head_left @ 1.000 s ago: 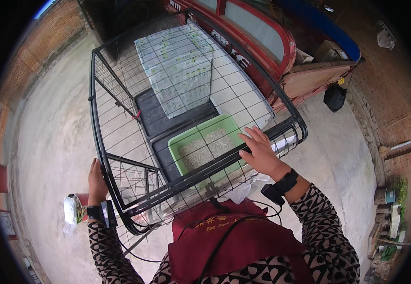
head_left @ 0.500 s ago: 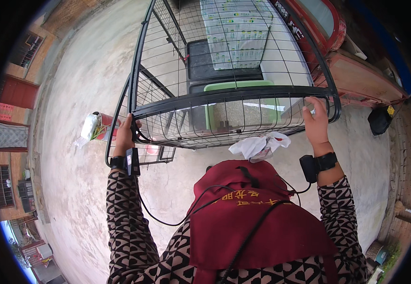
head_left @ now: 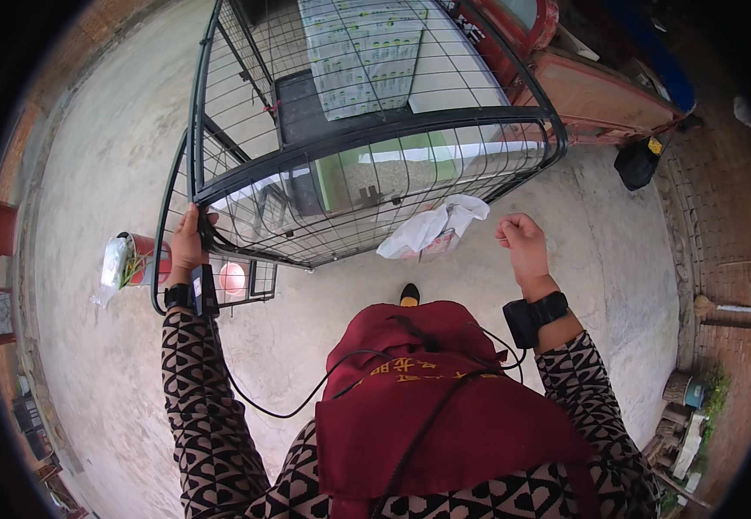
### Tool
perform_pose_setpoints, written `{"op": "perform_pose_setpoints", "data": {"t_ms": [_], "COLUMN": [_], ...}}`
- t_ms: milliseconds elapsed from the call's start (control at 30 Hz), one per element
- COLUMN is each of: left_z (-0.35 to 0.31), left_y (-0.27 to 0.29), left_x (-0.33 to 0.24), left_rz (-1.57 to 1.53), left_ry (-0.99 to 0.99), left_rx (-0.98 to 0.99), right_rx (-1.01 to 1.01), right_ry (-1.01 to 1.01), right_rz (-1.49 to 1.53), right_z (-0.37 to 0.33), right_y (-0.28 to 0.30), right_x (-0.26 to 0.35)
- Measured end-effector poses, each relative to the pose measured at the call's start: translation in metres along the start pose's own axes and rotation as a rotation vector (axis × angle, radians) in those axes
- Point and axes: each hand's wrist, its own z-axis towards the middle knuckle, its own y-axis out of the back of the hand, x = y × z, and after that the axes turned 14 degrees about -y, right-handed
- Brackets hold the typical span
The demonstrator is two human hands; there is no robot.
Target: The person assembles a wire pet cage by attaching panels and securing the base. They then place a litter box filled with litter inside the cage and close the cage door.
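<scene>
A large black wire cage (head_left: 367,138) stands before me, its top and near face of thin wire mesh in a thick frame. At its near left corner my left hand (head_left: 189,245) has its fingers wrapped round the black frame. My right hand (head_left: 524,245) is apart from the cage, in the air to the right of a white plastic bag (head_left: 436,229). Its fingers are curled in with nothing seen in them. The bag hangs at the near face of the cage. Behind the mesh is a green tray (head_left: 330,180) with grey granules, partly hidden by a clear, shiny panel.
Stacked white-and-green packages (head_left: 362,60) are inside or behind the cage. Left of it, a red bucket (head_left: 157,259) holds a silvery bag and green stalks; a pink bowl (head_left: 232,278) is close by. A black bag (head_left: 637,164) lies at the right, near a red vehicle (head_left: 600,95).
My right hand has left the cage's right corner, moved down and curled its fingers. My left hand stays on the frame. The view has shifted, and a shoe now shows below the bag.
</scene>
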Motion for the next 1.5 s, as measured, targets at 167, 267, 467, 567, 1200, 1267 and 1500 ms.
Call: {"op": "perform_pose_setpoints", "data": {"t_ms": [167,267,467,567,1200,1267,1500], "left_z": [-0.016,-0.030,-0.036,-0.037,-0.085,-0.112,-0.188], "left_y": [-0.010,-0.016,-0.024,-0.023,-0.013,-0.024,-0.149], "left_x": [0.003,0.007,0.007,0.003,-0.009,-0.014,-0.005], "left_rz": [0.240,0.277,0.496,0.632,0.104,0.012,-0.531], "left_ry": [-0.057,0.048,0.017,0.035,-0.010,0.029,0.379], "left_rx": [-0.165,-0.234,-0.277,-0.249,-0.254,-0.355,-0.089], "right_rx": [-0.051,-0.093,-0.129,-0.115,0.032,0.039,0.090], "right_ry": [-0.072,-0.131,-0.146,-0.128,-0.120,-0.173,-0.285], "right_rz": [0.013,0.032,0.149,0.166,0.127,0.171,0.314], "right_z": [-0.047,-0.071,-0.097,-0.098,-0.035,-0.021,0.062], "right_y": [0.013,0.026,0.040,0.043,0.032,0.045,0.112], "right_x": [-0.026,-0.035,-0.054,-0.058,-0.024,-0.024,-0.025]}}
